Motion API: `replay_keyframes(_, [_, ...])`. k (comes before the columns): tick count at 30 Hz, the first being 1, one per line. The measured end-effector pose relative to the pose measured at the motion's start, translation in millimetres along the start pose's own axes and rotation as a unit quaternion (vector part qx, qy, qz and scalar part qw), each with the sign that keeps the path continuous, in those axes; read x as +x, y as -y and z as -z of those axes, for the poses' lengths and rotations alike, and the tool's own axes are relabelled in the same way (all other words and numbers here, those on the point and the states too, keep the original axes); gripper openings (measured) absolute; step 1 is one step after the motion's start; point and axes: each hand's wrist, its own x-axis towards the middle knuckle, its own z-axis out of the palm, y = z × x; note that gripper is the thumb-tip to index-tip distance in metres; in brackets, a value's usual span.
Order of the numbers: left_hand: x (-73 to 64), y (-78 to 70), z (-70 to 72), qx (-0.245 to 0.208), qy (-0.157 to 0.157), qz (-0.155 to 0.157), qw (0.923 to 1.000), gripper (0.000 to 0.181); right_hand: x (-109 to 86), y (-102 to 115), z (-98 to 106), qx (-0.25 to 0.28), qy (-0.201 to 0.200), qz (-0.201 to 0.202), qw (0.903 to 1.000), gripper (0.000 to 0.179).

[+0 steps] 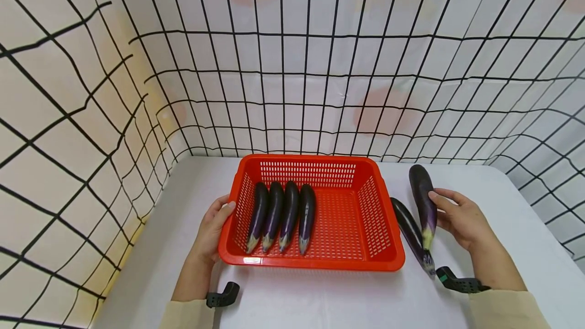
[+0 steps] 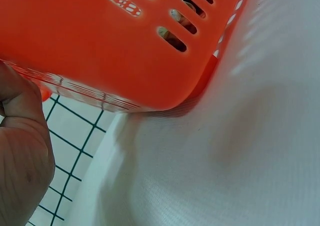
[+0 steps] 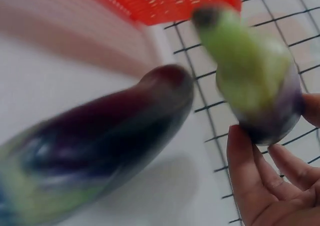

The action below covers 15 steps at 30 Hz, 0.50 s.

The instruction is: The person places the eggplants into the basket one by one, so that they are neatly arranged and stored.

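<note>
A red plastic basket (image 1: 338,207) with slotted walls stands in the middle of the table, holding several dark purple eggplants (image 1: 290,212) side by side in its left half. At the basket's left rim, my left hand (image 1: 215,227) grips the edge with the thumb on top. My right hand (image 1: 461,217) pinches an eggplant (image 1: 422,197) right of the basket, its pale green stem end pointing toward me. In the right wrist view the fingertips hold this eggplant (image 3: 270,85) above the table. Another eggplant (image 1: 408,227) lies on the table between the basket and the held one.
A black wire grid (image 1: 283,72) rises behind the table and along both sides, with white sheeting behind it. The white tabletop (image 1: 311,298) extends in front of the basket. Each wrist carries a black camera band (image 1: 224,296).
</note>
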Motion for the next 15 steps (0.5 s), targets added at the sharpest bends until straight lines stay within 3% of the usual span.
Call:
replay_keyframes(5, [-0.3, -0.8, -0.4, 0.001, 0.002, -0.002, 1.0000, 0.039, -4.7, 15, -4, 0.040, 0.031, 0.032, 0.9982, 0.015])
replay_keyframes(15, [-0.7, -1.4, -1.8, -0.002, -0.002, -0.001, 1.0000, 0.038, -12.1, 48, -32, 0.030, 0.070, 0.096, 0.9925, 0.041])
